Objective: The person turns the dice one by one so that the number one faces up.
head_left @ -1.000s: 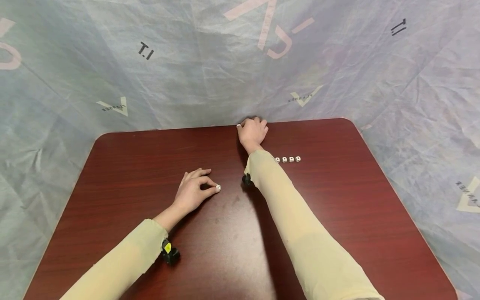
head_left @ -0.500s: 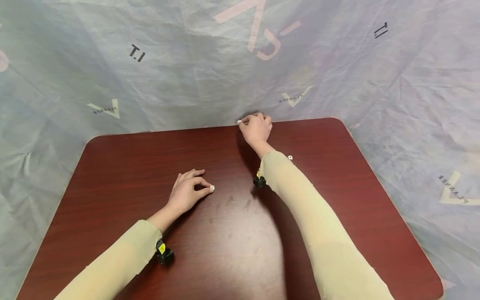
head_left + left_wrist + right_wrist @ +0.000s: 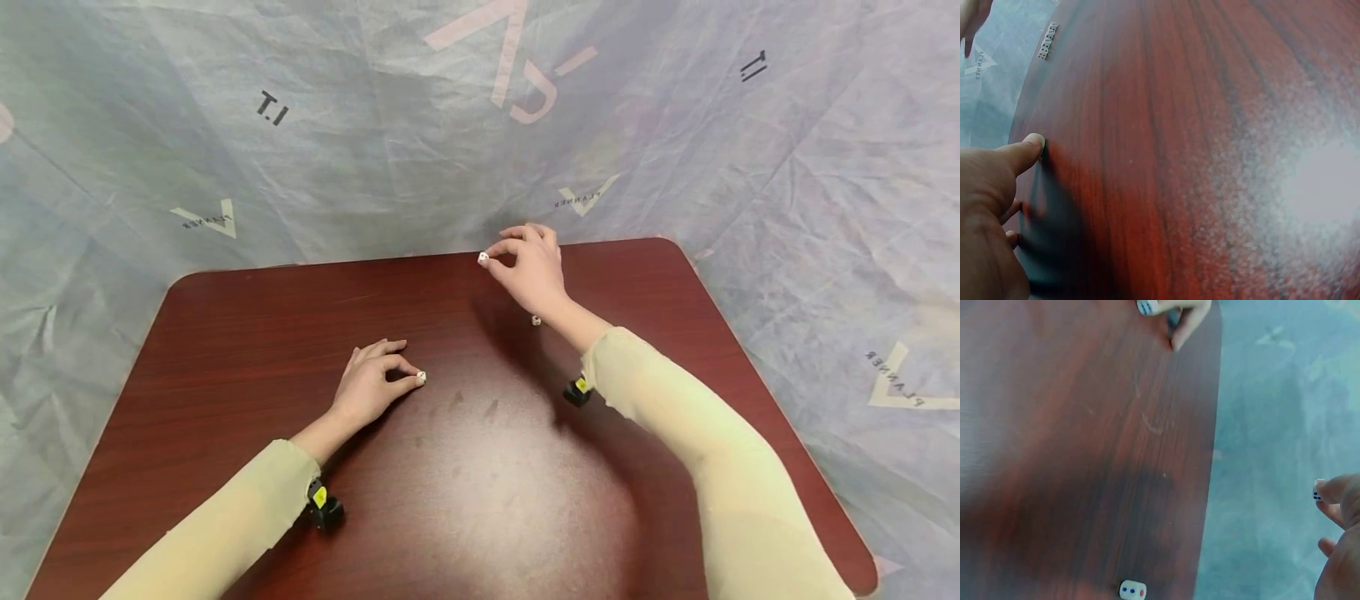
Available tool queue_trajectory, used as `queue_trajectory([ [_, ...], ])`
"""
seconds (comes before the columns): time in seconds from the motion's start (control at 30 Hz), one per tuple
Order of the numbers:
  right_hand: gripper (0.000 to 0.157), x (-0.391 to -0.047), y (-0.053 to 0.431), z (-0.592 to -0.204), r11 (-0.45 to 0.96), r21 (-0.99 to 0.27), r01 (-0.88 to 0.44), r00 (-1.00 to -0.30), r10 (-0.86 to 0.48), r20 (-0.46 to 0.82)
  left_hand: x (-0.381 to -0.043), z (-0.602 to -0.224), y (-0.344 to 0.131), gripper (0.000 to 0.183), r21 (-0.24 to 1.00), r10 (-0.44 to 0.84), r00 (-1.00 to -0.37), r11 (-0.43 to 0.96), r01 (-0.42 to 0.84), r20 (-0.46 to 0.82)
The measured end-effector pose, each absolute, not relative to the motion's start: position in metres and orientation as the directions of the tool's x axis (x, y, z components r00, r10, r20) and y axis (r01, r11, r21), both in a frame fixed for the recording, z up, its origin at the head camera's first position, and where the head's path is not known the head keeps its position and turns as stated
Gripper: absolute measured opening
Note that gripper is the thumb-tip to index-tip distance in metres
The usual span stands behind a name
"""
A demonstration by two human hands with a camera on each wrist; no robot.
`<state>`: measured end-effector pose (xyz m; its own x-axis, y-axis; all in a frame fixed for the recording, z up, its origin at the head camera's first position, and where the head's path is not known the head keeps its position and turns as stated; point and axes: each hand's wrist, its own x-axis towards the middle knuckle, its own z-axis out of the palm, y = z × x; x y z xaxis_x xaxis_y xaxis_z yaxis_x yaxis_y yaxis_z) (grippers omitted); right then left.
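My left hand (image 3: 367,387) rests low over the middle-left of the table, pinching a white die (image 3: 422,377) between thumb and index finger. In the right wrist view that die (image 3: 1146,307) shows blue pips. Raised near the back edge, my right hand (image 3: 536,267) pinches another white die (image 3: 483,258) at its fingertips, the other fingers loosely extended. Below the right wrist, one die (image 3: 536,320) shows on the table; the forearm hides others beside it. From the left wrist, several dice (image 3: 1048,40) appear lined up in a row.
The dark red wooden table (image 3: 285,308) has rounded corners. Grey printed cloth (image 3: 420,167) hangs close behind its back edge and along both sides. Each wrist wears a small black camera, the left one (image 3: 327,510) close above the tabletop.
My right hand has risen from the back edge and drawn back to the right, still pinching its die. Its forearm now covers most of the dice row. The left hand keeps its hold.
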<state>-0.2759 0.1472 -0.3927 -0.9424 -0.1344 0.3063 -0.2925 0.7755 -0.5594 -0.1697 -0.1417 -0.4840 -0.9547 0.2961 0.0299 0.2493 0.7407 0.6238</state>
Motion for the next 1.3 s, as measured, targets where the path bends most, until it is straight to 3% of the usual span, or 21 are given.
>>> queue_trajectory([
  [0.5,0.008,-0.212,0.18,-0.395,0.752,-0.436,-0.495,-0.855,-0.332,0.397,-0.171,-0.484,-0.143,0.009,0.612,0.294,-0.955,0.75,0.251,0.031],
  [1.3,0.008,-0.176,0.195,-0.47,0.772,-0.383,-0.507,-0.862,-0.443,0.247,-0.171,-0.48,-0.141,0.01,0.629,0.296,-0.955,0.738,0.245,0.024],
])
